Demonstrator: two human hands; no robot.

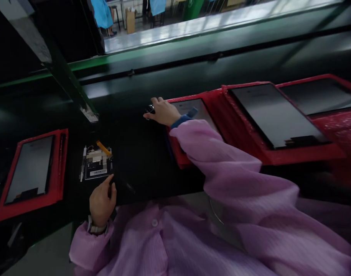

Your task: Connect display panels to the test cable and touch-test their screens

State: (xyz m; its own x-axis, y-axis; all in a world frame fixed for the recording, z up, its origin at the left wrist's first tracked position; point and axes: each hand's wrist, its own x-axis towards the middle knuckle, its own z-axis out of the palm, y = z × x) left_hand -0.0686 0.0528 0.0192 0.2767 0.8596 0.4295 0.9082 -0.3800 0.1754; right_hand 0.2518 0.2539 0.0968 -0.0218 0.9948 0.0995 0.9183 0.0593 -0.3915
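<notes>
My left hand (102, 201) is at the near edge of the dark worktop, index finger stretched out and thumb apart, holding nothing. Its fingertip is right beside the lower edge of a small electronic module (98, 163) with a white barcode label and an orange flex cable (103, 147). My right hand (165, 111) reaches over the far side of the worktop, its thumb and fingers curved around a small shiny dark object (149, 110), too small to name. Under my right forearm lies a display panel (196, 109) on red wrap, partly covered by the sleeve.
At left, another display panel (31, 168) lies on red wrap. At right, a large panel (279, 115) rests on stacked red wrap, with one more panel (319, 94) behind it. A green post (67, 78) rises at the back left. A dark cable (175, 61) runs along the back.
</notes>
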